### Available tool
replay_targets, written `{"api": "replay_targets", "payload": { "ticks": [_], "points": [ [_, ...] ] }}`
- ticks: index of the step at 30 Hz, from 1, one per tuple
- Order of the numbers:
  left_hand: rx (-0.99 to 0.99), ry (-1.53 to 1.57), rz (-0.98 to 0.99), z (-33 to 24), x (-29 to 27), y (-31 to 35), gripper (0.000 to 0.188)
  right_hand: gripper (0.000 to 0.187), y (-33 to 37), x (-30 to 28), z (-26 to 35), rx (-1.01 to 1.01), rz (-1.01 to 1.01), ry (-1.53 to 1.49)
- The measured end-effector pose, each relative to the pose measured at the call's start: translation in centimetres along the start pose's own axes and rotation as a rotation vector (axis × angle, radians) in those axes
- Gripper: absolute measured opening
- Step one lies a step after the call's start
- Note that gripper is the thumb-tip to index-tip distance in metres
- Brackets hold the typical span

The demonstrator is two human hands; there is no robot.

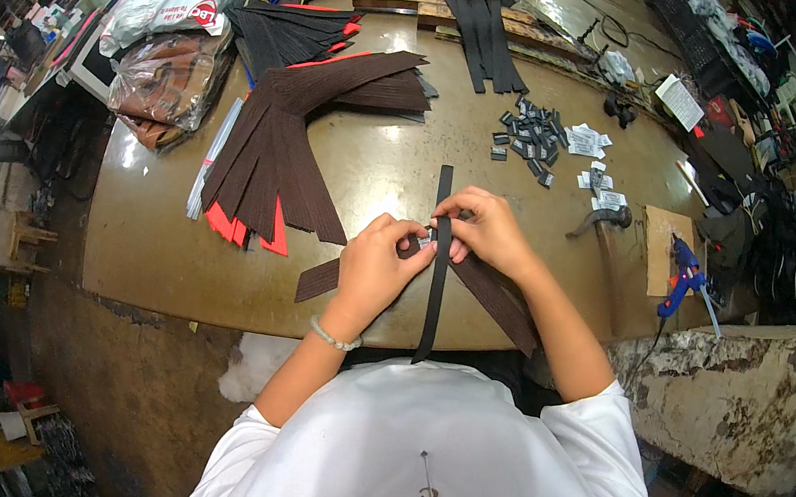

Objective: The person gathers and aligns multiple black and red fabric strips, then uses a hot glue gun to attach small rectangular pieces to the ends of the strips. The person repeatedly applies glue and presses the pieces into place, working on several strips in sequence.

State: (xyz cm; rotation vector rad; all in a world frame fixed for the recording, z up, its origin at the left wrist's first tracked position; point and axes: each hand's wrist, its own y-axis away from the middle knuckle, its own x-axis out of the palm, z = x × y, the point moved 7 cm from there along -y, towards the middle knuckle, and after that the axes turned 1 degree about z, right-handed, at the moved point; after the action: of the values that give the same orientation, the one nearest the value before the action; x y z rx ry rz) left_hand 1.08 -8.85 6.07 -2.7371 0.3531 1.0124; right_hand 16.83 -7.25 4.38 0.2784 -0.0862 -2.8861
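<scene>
My left hand and my right hand meet over a narrow black strap that runs from the table's middle down over its near edge. Both hands pinch the strap at about the same spot, fingertips touching, with a small pale piece between them. Under the hands lie two dark brown strips, one angled left, one angled right. A bead bracelet sits on my left wrist.
A fan of dark brown and red-backed strips lies to the left. Small black buckles and white tags sit at the right middle. A hammer and a blue glue gun lie at the right. Plastic bags occupy the far left.
</scene>
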Motion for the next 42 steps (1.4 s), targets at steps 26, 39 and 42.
{"api": "replay_targets", "payload": {
  "ticks": [26,39,42],
  "points": [
    [-0.109,0.23,-0.026,2.3,0.3,0.2,0.024,0.032,9.2,1.4,4.4,0.206,-0.338,0.672],
    [0.086,-0.003,-0.058,-0.6,0.0,1.1,0.03,0.044,11.7,-1.5,1.8,0.32,-0.473,0.545],
    [0.136,-0.108,-0.086,-2.6,-0.3,1.1,0.025,0.045,15.2,-8.2,0.9,0.217,-0.864,0.788]
  ]
}}
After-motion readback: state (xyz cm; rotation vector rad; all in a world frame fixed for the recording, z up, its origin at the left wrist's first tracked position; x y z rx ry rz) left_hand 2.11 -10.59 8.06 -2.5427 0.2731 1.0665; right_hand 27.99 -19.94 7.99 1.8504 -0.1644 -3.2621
